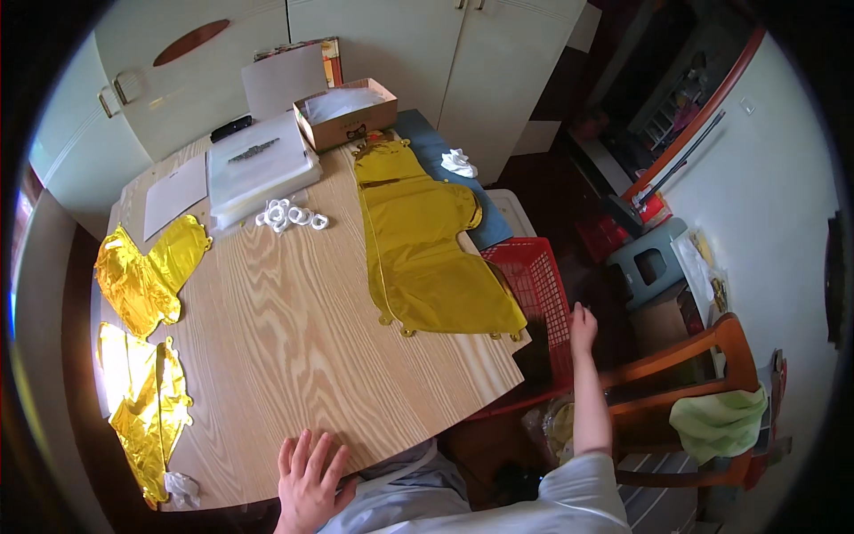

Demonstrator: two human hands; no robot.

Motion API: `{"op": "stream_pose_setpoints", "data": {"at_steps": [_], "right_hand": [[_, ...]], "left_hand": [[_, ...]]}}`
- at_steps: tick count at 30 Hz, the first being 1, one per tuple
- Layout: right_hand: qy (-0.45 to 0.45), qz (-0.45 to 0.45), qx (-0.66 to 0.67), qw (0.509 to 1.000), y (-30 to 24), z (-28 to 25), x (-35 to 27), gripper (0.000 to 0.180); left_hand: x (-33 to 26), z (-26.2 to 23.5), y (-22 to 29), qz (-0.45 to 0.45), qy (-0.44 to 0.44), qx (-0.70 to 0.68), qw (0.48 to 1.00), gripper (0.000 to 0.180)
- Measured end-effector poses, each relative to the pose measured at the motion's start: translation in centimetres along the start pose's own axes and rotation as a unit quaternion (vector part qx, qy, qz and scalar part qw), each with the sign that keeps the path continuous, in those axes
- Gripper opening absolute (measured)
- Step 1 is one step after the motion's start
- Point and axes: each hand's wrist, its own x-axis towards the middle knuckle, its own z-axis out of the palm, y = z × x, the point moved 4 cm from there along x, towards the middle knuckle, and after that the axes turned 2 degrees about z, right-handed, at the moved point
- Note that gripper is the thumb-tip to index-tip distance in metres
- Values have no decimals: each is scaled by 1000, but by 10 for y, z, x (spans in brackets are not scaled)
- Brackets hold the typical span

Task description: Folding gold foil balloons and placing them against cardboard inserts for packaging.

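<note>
My left hand (313, 481) lies on the near edge of the wooden table (285, 356), fingers spread, holding nothing. Off to the right, my right hand (583, 329) is closed at the side rim of a red plastic basket (553, 307), beside the table. A large flat gold foil balloon (418, 240), uninflated, covers the table's right side and reaches its edge near the basket. Two more creased gold foil balloons, a far one (147, 276) and a near one (147, 400), lie along the left edge. White ribbon rolls (289, 216) sit toward the back.
A stack of clear plastic bags (258, 173) and an open cardboard box (351, 116) stand at the back. A white crumpled bundle (458, 163) rests on a blue mat (489, 209). To the right are a wooden chair (738, 356) with a green cloth (721, 423) and a grey-blue stool (645, 262).
</note>
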Motion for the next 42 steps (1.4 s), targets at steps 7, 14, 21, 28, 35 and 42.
{"op": "stream_pose_setpoints", "data": {"at_steps": [7, 14, 21, 28, 35, 42], "right_hand": [[-439, -149, 440, 769, -207, -30, -260, 54], [-532, -153, 580, 598, -325, 46, -402, 53], [-444, -391, 538, 601, -399, 69, -456, 29], [-190, -605, 584, 508, -475, 21, -462, 27], [-115, -666, 576, 460, -490, 16, -461, 25], [-86, -684, 591, 419, -494, 6, -447, 26]], "left_hand": [[-4, 5, 32, 4, 73, -322, 944, 47], [-53, 19, 24, -68, -17, -560, 825, 25], [-174, 14, -58, -178, 101, -511, 835, 10], [-425, 205, -221, -721, 308, -334, 523, 22], [-473, 223, -278, -733, 184, -100, 647, 49], [-509, 184, -298, -696, 285, -431, 498, 23]]}}
